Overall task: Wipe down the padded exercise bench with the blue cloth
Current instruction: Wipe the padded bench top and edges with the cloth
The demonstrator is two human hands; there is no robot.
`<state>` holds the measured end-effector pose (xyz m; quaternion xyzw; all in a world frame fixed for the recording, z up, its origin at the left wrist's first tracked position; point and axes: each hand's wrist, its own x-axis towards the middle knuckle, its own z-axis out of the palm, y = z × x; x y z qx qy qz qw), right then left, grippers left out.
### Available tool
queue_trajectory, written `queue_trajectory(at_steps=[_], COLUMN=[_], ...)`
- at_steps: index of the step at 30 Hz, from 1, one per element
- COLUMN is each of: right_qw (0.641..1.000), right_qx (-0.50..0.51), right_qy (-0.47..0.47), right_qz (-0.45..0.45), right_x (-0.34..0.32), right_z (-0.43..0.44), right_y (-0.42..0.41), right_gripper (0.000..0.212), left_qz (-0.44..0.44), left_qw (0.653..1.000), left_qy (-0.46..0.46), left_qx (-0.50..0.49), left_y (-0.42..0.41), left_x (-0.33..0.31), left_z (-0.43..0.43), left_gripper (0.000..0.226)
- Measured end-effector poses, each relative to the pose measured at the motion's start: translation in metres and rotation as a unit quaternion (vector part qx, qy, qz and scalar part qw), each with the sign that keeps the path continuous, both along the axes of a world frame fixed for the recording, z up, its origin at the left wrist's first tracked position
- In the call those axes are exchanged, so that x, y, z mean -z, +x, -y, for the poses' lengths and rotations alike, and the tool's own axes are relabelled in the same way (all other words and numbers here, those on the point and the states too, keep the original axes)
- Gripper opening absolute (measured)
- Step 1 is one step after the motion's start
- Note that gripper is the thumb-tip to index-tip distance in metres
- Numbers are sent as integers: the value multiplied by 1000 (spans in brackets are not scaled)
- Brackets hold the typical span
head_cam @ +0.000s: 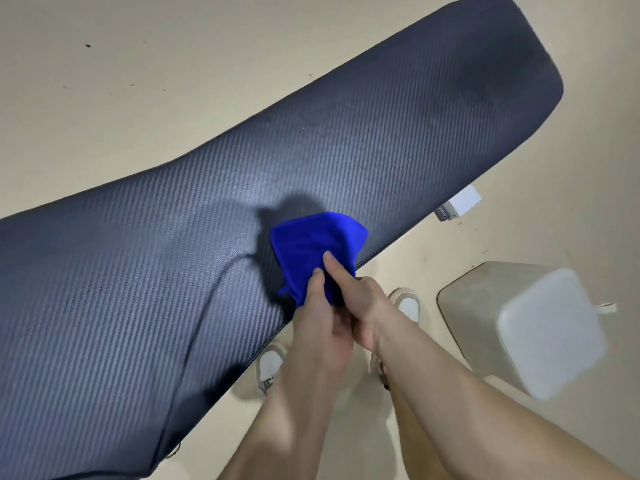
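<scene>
From my end this reads as the set-up before a stroke. The cloth [311,244] is bunched in both hands over the near edge of the bench [173,237], about midway along it, and I judge it is being folded, not dragged. The left hand [320,327] comes up from below, back to the camera, thumb on the fabric and fingers curled under, pinching the lower corner. The right hand [362,301] crosses in from the right, one straight digit laid on top of the cloth and seemingly pinching it against fingers tucked behind the left hand, where I cannot tell how they lie. Whether the cloth touches the pad I cannot tell; its shadow falls just beyond. Next I'd want it flattened, set down, then swept lengthwise, since most of the surface lies to either side
</scene>
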<state>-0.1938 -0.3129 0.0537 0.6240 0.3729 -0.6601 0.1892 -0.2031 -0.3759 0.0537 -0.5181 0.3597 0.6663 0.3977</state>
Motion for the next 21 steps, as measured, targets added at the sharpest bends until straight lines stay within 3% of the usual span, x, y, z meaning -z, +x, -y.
queue_trajectory(at_steps=[4, 8, 10, 11, 12, 13, 14, 16, 18, 19, 21], right_qw=[999, 999, 998, 997, 996, 994, 992, 992, 994, 995, 996], right_qx=[-2, 26, 54, 72, 90, 108, 119, 119, 101, 93, 81], right_qy=[16, 30, 18, 8, -10, -23, -38, -44, -35, -32, -37], right_qz=[-28, -34, -23, -15, -5, -2, -3, -3, 13, 20, 24], right_x=[4, 5, 3, 2, 2, 1, 1, 0, -1, -3, -7], right_z=[-1, -16, -29, -34, -42, -48, -54, -69, -84, -90, -103], right_y=[2, 1, -3, -6, -7, -10, -12, -17, -20, -22, -23], right_gripper=[63, 57, 45, 39, 35, 30, 27, 28, 39, 43, 44], left_qz=[-8, -39, -121, -197, -279, -368, -446, -550, -564, -548, -536], left_qw=[1000, 989, 944, 878, 784, 688, 624, 520, 393, 349, 298], left_qy=[4, -84, -166, -227, -291, -338, -350, -333, -331, -328, -333], left_qx=[16, 119, 260, 373, 472, 526, 538, 562, 646, 686, 717], left_y=[-1, -7, -8, -8, -5, -4, -3, -5, -8, -12, -18], left_x=[-7, -26, -36, -41, -48, -55, -57, -49, -27, -17, -3], left_z=[5, -5, -13, -15, -20, -22, -26, -36, -43, -44, -51], left_gripper=[31, 30, 30, 25, 20, 24, 36, 53, 75, 85, 91])
